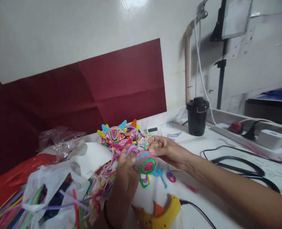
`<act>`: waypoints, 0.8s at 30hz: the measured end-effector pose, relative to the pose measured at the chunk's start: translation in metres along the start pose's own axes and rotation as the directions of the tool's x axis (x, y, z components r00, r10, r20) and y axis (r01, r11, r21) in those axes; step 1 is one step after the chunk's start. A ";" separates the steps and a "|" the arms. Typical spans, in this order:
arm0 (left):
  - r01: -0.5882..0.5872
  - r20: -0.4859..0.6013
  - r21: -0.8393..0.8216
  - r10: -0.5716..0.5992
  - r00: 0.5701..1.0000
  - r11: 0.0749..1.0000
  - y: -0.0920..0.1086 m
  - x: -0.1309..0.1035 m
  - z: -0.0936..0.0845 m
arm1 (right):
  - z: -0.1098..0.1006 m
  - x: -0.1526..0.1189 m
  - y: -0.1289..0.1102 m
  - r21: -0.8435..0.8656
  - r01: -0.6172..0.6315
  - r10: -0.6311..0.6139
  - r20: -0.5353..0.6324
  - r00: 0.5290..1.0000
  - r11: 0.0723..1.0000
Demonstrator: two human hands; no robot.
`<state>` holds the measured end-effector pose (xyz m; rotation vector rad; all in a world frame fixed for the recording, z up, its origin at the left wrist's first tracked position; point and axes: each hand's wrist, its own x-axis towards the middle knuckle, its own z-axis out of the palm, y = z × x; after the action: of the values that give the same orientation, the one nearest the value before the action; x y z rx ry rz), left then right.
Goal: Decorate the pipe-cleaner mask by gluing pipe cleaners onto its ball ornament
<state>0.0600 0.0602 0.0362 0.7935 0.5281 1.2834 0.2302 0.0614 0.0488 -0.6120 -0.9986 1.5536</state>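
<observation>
My left hand (126, 171) is closed around a coiled pipe-cleaner piece (147, 165) with pink, green and light blue rings. At the upper edge of that piece, my right hand (163, 149) pinches with thumb and fingers; a bit of green shows there, but what lies between the fingertips is too small to name. Behind my hands sits a colourful pipe-cleaner animal head (116, 135) with blue horns. Under the coiled piece lie a blue branching pipe-cleaner part (159, 173) and a green-edged one (144, 180). A yellow and orange glue gun (166, 213) lies nearest me.
Plastic bags (55, 181) and many loose pipe cleaners (10, 210) fill the left side. On the right stand a lidded black cup (197, 117) and a power strip (241, 135) beside a coiled black cable (238, 165). A small digital display (152, 129) sits near the wall.
</observation>
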 end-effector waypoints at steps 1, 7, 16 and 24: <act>0.017 -0.008 -0.019 -0.017 1.000 1.000 -0.001 0.001 0.000 | -0.002 0.001 0.001 0.007 -0.005 0.005 -0.009 1.000 1.000; 0.124 0.072 -0.018 -0.122 0.990 0.992 -0.001 0.003 -0.002 | -0.010 0.003 0.003 -0.022 -0.036 0.035 -0.021 0.999 0.999; 0.106 0.128 0.293 -0.149 0.981 0.950 -0.001 0.000 -0.002 | -0.007 -0.001 0.004 -0.164 -0.067 0.069 0.009 0.998 0.984; 0.141 0.123 0.396 -0.205 0.971 0.907 0.003 -0.002 0.000 | -0.003 -0.004 0.008 -0.237 -0.063 0.075 0.043 0.996 0.970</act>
<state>0.0571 0.0589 0.0384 1.1427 0.7150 0.9498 0.2295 0.0581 0.0398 -0.7810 -1.2234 1.5296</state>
